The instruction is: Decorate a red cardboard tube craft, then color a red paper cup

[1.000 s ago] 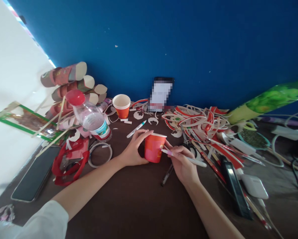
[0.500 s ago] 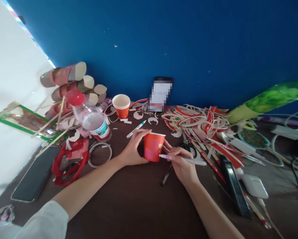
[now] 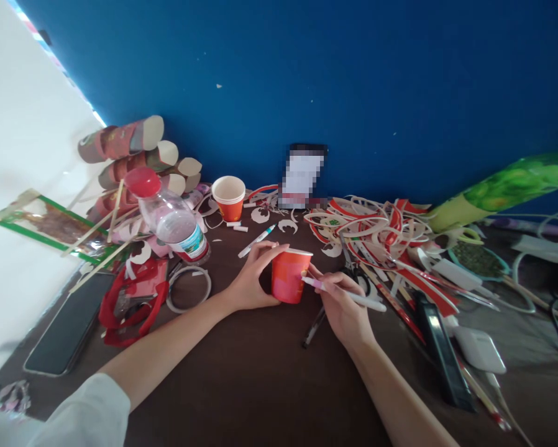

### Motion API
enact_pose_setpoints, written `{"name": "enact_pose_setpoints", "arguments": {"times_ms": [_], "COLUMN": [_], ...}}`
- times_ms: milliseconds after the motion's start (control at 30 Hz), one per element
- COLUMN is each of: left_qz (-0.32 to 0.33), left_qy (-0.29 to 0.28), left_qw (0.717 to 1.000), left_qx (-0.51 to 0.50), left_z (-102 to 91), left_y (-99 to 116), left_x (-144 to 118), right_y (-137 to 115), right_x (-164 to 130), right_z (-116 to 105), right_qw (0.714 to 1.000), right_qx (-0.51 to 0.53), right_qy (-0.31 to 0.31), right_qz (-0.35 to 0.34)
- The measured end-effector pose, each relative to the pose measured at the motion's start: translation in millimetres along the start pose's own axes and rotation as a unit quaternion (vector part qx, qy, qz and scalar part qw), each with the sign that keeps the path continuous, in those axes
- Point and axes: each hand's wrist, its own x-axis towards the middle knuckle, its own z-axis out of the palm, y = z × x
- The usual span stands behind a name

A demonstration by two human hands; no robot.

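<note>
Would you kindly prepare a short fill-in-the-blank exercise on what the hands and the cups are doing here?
1. The left hand grips a red paper ____.
2. The right hand holds a white ____ with its tip against the red paper cup.
3. The water bottle has a ____ cap.
4. A second cup stands upright nearer the ____ wall.

Missing words: cup; pen; red; blue

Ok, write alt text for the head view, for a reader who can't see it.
A person's left hand steadies a red paper cup on a dark table while the right hand presses a white pen to its side. Paper strips, a water bottle, a second cup and a phone lie around, before a blue wall.
</note>
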Motion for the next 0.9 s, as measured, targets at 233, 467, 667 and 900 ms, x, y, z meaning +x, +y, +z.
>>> {"name": "enact_pose_setpoints", "arguments": {"times_ms": [233, 467, 667, 900], "left_qz": [-0.009, -0.013, -0.027, -0.012], "left_qy": [0.001, 0.013, 0.007, -0.028], "left_qw": [1.0, 0.999, 0.997, 0.999], "left_qx": [-0.009, -0.029, -0.066, -0.041], "left_z": [0.3, -0.1, 1.2, -0.1], "left_y": [1.1, 1.9, -1.4, -1.8], "left_x": [-0.3, 0.7, -0.2, 0.2], "right_y": [2.9, 3.6, -1.6, 0.6], "right_x": [0.8, -0.7, 0.2, 3.5], "right_z": [-2.3, -5.4, -1.1, -2.2], "right_qw": [1.0, 0.998, 0.998, 0.998], "right_qx": [0.003, -0.018, 0.026, 0.057], "right_qy": [-0.012, -0.053, -0.054, 0.022], "right_qz": [0.002, -0.01, -0.001, 0.0]}}
